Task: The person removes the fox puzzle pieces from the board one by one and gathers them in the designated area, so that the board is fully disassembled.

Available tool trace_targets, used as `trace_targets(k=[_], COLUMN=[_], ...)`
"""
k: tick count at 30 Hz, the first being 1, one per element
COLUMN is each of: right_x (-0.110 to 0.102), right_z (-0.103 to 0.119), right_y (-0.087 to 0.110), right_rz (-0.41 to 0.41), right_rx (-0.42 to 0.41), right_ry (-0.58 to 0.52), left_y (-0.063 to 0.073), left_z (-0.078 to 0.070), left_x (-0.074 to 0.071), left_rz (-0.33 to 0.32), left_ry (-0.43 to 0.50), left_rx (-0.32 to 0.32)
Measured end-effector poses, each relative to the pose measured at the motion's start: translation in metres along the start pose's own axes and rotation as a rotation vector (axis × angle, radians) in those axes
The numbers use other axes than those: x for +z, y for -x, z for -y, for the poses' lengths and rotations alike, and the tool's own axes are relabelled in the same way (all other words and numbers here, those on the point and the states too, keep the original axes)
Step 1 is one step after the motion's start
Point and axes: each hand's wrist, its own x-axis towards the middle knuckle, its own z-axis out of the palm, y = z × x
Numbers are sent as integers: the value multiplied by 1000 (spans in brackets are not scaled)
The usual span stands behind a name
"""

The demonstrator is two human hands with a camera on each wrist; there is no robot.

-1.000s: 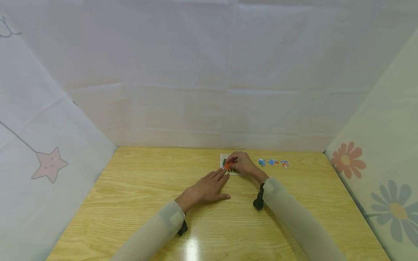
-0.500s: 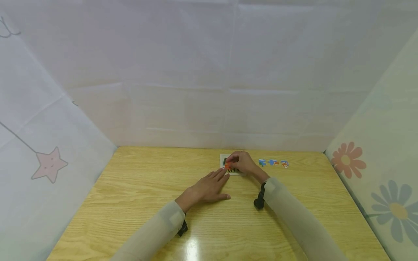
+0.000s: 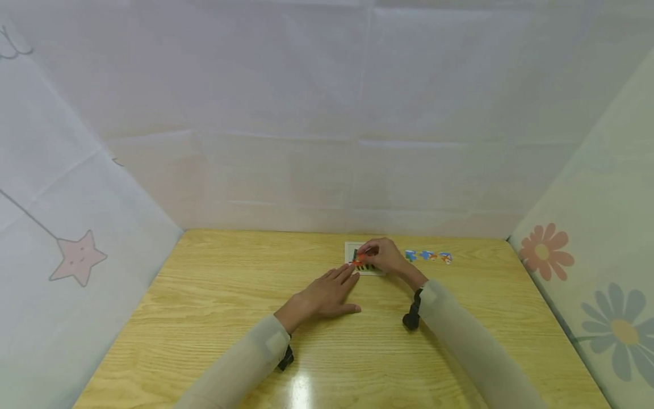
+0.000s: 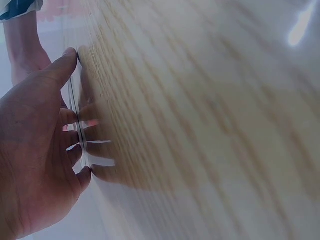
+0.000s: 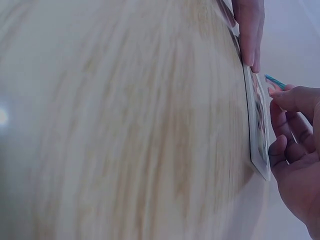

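Note:
A small framed puzzle board [image 3: 349, 248] with a dark and orange picture lies near the table's far edge. My left hand [image 3: 327, 296] rests palm down with straight, spread fingers, the fingertips at the board's near left edge. Over the board, my right hand [image 3: 384, 257] pinches a jigsaw puzzle piece [image 5: 273, 85] between thumb and index finger. In the right wrist view the piece is tilted, orange with a blue-green edge, and stands off the board's surface. The right hand covers much of the board in the head view. In the left wrist view the left fingers [image 4: 70, 136] touch the table.
Loose puzzle pieces in blue, white and orange, among them a blue-green piece [image 3: 410, 255] and a piece at the right end [image 3: 446, 258], lie in a row right of the board. A pale cloth wall [image 3: 286, 170] rises behind the wooden table [image 3: 214, 284].
My right hand has shifted slightly to the right with the puzzle piece, uncovering a little more of the board's picture. The left hand has stayed in place.

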Motion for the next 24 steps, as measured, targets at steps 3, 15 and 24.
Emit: trace_targets(k=[3, 15, 24], right_x=[-2, -13, -24], right_z=[0, 0, -5], right_y=[3, 15, 23], right_rz=[-6, -30, -46], right_rx=[1, -3, -9], right_ry=[-3, -7, 3], left_y=[-1, -1, -1], left_z=[1, 2, 2], left_x=[1, 4, 4], left_rz=[8, 11, 6], left_ry=[-4, 8, 3], left_rx=[-7, -8, -8])
